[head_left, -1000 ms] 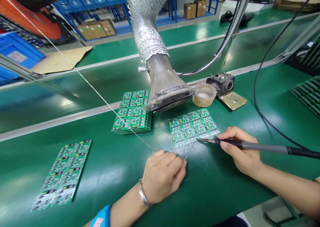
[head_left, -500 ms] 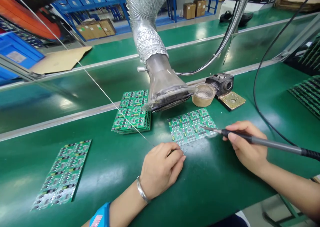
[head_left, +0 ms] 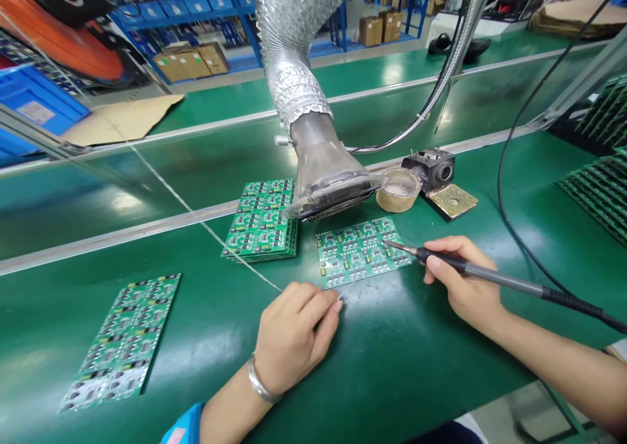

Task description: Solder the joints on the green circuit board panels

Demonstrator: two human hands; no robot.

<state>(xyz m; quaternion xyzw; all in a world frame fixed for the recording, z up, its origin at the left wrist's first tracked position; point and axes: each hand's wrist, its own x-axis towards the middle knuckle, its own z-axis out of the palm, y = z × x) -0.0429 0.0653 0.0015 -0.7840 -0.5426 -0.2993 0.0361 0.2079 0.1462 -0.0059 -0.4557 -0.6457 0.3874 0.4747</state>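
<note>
My right hand (head_left: 463, 277) is closed around the handle of a soldering iron (head_left: 470, 269). Its tip is over or on the right part of a green circuit board panel (head_left: 350, 268) lying flat on the bench; contact is hard to tell. A thin strand of solder wire (head_left: 196, 215) slants down from the upper left into my left hand (head_left: 298, 330), whose thumb and fingers pinch it. A short end sticks out past the fingertips, just below the board's near edge. Behind the board, to its left, rises a stack of similar panels (head_left: 262, 219).
A fume extractor hood (head_left: 328, 163) hangs above the board. At the back right stand a round tub (head_left: 398, 190) and a soldering iron holder (head_left: 431, 170). Another panel (head_left: 125, 339) lies at left, more boards (head_left: 600, 189) at far right. The iron's black cable (head_left: 509, 215) loops behind my right hand.
The board panel, the iron with my right hand, and my left hand with the solder wire have all shifted left. The iron tip stays at the board's right part.
</note>
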